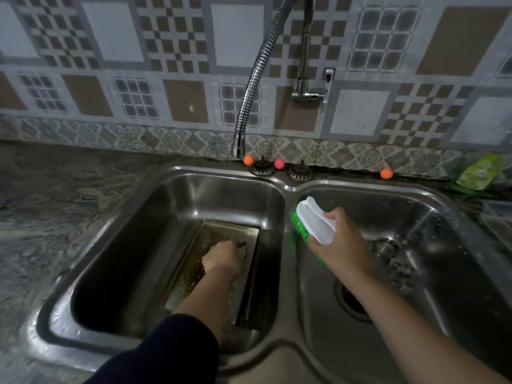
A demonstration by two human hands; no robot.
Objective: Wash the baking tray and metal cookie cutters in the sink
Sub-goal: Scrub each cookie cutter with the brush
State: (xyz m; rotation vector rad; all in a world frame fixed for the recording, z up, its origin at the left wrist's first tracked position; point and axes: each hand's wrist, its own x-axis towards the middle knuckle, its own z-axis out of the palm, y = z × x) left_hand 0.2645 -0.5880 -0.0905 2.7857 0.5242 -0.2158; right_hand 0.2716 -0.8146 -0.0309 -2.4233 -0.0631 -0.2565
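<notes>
Here the left hand (pixel 223 254) pinches a small metal cookie cutter (pixel 243 248) over the baking tray (pixel 194 273) in the left basin (pixel 171 195), while the right hand (pixel 342 239) grips the green-bristled scrub brush (pixel 310 223); best bring the cutter firmly to the bristles under the tap.

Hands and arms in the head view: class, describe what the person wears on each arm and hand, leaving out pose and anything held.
The left hand is bare, with no glove. A dark navy sleeve sits pushed up on the left arm, leaving the forearm uncovered. The right hand is bare too, and no sleeve shows on the right forearm. No ring, watch or bracelet is visible on either hand or wrist.
</notes>
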